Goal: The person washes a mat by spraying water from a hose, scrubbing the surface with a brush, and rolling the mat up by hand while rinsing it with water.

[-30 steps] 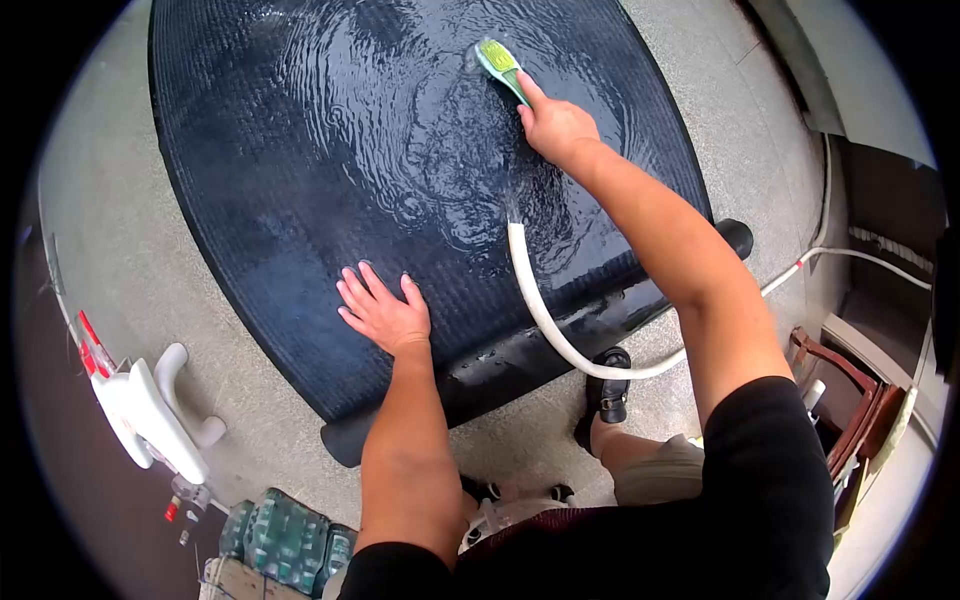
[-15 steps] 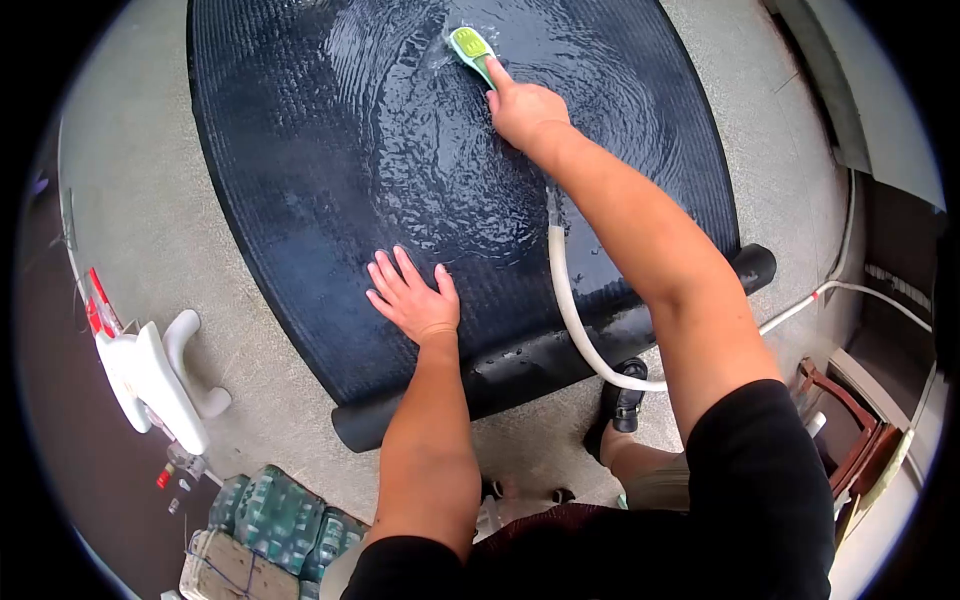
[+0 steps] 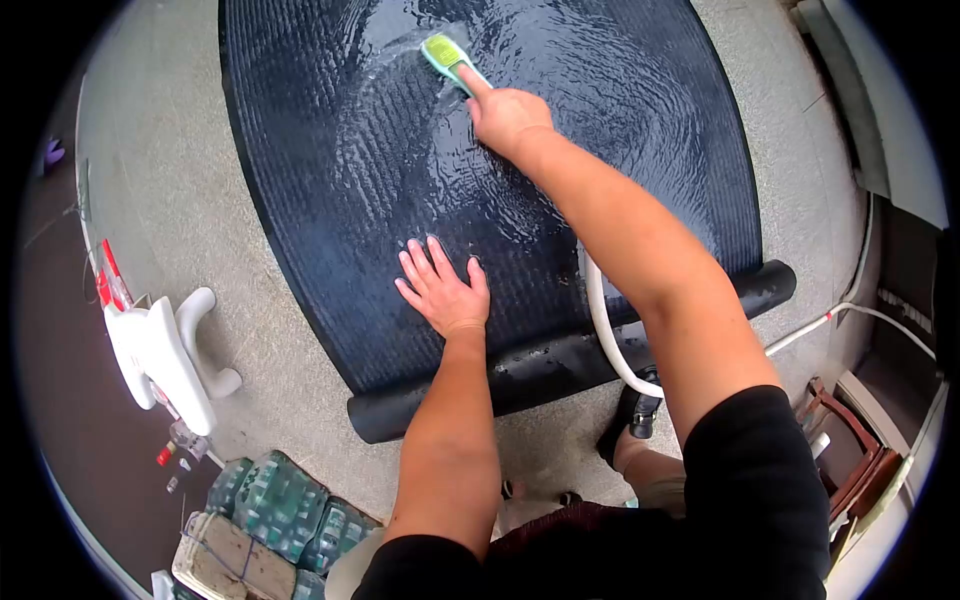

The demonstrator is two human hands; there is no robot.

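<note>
A wet, black ribbed rubber mat (image 3: pixel 310 230) lies spread on the floor, its near end rolled up. My right hand (image 3: pixel 510 118) grips the handle of a green and white scrub brush (image 3: pixel 446 55), head resting on the mat's far part amid thin rippling water. With fingers spread, my left hand (image 3: pixel 445 290) presses flat on the mat's dry-looking near left area. A whitish hose (image 3: pixel 603 318) curves over the rolled end (image 3: pixel 520 375) beneath my right arm; its mouth is hidden behind that arm.
On the left stands a white plastic stool-like object (image 3: pixel 165 355). Wrapped packs of bottles (image 3: pixel 280 500) and a tied, worn block (image 3: pixel 235 560) sit at lower left. A brown wooden chair-like frame (image 3: pixel 840 440) leans at right. My shoe (image 3: pixel 635 415) is close to the roll.
My right hand has drawn the brush left and slightly nearer across the mat. My left hand stays flat on the mat. The whole view has shifted, and the hose mouth is now hidden.
</note>
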